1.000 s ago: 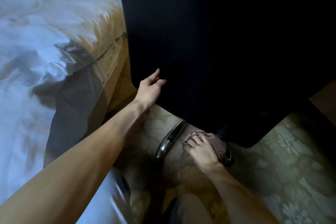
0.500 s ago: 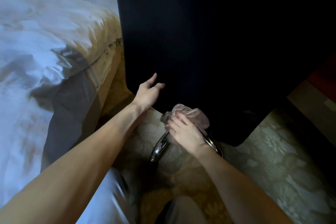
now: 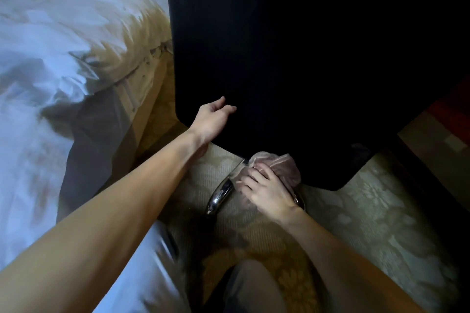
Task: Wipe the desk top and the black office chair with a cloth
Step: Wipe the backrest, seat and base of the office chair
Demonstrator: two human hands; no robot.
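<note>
The black office chair [image 3: 292, 58] fills the upper middle of the head view, seen from behind its broad back. My left hand [image 3: 212, 119] rests on the lower left corner of that back, fingers loosely bent against the edge. My right hand [image 3: 267, 188] grips a crumpled pinkish cloth [image 3: 279, 165] and holds it against a chrome leg [image 3: 220, 194] of the chair base, just under the back's lower edge. The seat and the desk top are out of sight.
A bed with white linen [image 3: 63, 71] and a beige skirt stands close on the left. Patterned beige carpet [image 3: 368, 223] lies underneath. Dark furniture [image 3: 419, 160] runs along the right. My knee [image 3: 254, 287] shows at the bottom.
My right hand rose with the cloth from low on the chair base to the chrome leg near the back's edge. My left hand stayed on the chair back.
</note>
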